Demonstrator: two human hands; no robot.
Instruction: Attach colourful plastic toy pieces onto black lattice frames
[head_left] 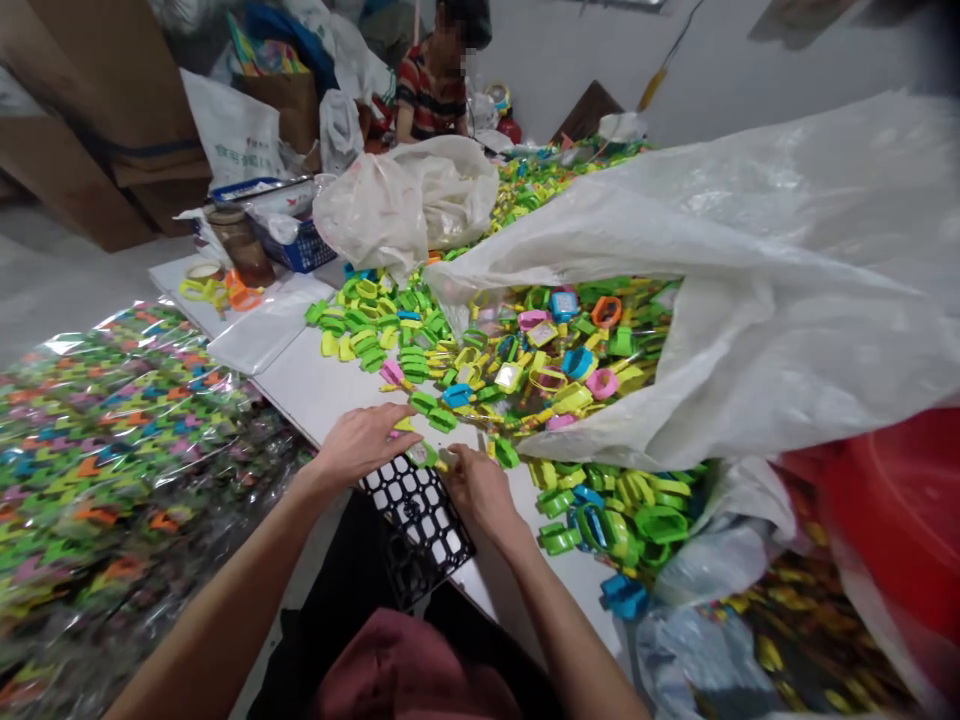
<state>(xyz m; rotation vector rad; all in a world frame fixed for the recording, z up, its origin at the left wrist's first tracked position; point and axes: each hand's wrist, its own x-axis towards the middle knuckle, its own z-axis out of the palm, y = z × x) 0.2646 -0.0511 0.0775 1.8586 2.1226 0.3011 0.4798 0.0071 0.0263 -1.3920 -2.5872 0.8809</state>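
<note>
My left hand (367, 440) reaches over the table edge, its fingers and thumb closed around a small pink and yellow plastic toy watch piece (403, 426). Just below that thumb is a green toy watch (423, 455) with a pale face, at the top end of a black grid tray (416, 510). The tray has rows of openings and juts over my lap. My right hand (480, 488) is at the tray's right side with curled fingers near the green watch; what they hold, if anything, is hidden.
Piles of green toy watches (375, 320) and mixed-colour ones (555, 350) cover the table under white plastic sheeting (750, 250). A red tub (900, 510) stands right. Bagged colourful parts (127, 430) lie left. A jar (241, 245) and blue basket (304, 245) stand behind. A person (431, 90) sits opposite.
</note>
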